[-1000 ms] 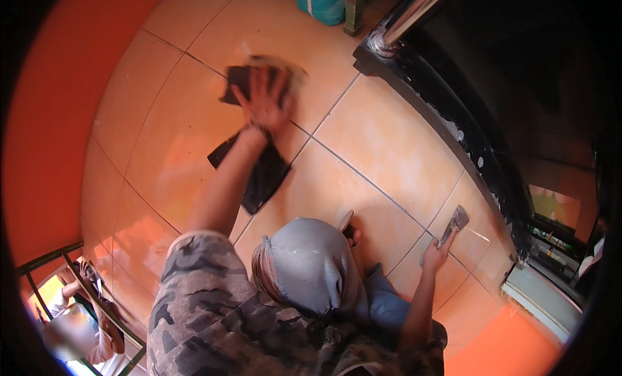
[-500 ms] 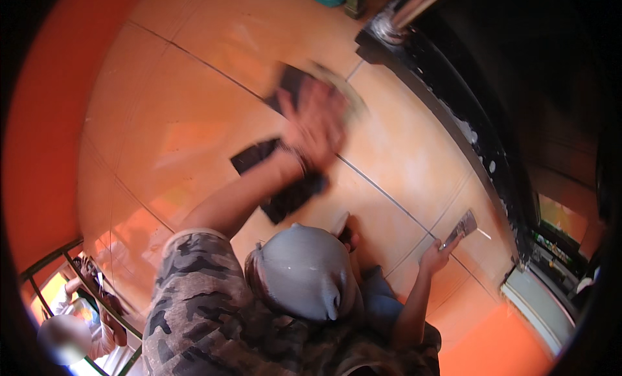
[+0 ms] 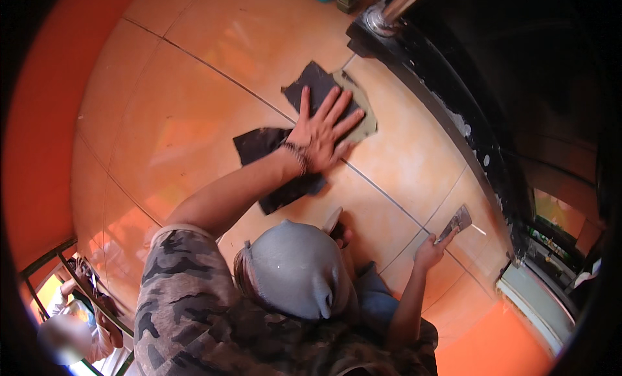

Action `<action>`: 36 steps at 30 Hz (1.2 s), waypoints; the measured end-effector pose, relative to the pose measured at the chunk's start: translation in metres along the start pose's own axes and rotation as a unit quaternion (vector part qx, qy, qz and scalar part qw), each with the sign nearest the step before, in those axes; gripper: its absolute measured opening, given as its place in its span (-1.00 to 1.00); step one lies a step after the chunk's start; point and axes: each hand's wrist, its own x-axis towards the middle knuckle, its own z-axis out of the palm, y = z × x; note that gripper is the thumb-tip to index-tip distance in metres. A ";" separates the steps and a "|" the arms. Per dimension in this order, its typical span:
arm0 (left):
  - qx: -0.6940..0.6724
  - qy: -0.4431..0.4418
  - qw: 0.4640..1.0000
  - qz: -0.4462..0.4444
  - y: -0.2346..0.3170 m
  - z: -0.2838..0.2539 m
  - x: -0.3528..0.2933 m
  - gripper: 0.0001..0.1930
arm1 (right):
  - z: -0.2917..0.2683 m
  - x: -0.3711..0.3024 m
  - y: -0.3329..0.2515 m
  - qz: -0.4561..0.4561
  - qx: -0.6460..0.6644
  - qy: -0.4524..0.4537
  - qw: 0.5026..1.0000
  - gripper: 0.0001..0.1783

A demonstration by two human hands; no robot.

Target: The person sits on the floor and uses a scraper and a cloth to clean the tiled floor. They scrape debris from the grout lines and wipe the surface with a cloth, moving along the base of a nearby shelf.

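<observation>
Left hand (image 3: 322, 133) lies flat, fingers spread, grip released, palm pressing a dark cloth (image 3: 278, 172) on the orange tiled floor (image 3: 194, 84), arm stretched forward. Right hand (image 3: 431, 246), elbow bent, grip clenched on a scraper (image 3: 455, 222) near the black frame (image 3: 440, 110).

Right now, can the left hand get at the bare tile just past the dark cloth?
Probably yes. The left hand lies flat on the dark cloth, fingers spread, and the orange tile beyond shows nothing in the way. The right hand holds a scraper apart from it.
</observation>
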 end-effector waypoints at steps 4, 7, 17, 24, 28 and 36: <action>0.049 0.107 0.983 -0.141 -0.052 -0.008 0.030 -0.33 | -0.006 -0.005 -0.013 0.057 -0.024 -0.067 0.996 -0.11; 0.077 0.131 0.967 -0.202 -0.058 -0.003 0.040 -0.35 | 0.007 0.001 0.015 0.002 -0.020 -0.031 0.999 -0.08; 0.073 0.109 0.971 -0.202 -0.034 -0.015 0.026 -0.38 | 0.001 -0.006 -0.006 0.040 -0.002 -0.067 0.997 -0.07; 0.059 -0.029 0.994 -0.092 0.042 0.000 -0.058 -0.31 | 0.003 0.005 0.007 0.000 -0.023 -0.013 1.000 -0.07; 0.106 0.032 0.985 -0.132 0.003 0.000 -0.025 -0.32 | -0.007 0.003 -0.018 0.076 -0.031 -0.086 0.993 -0.06; 0.066 -0.042 0.995 -0.066 0.048 -0.003 -0.059 -0.30 | 0.013 -0.005 0.007 0.023 0.009 -0.028 0.999 -0.10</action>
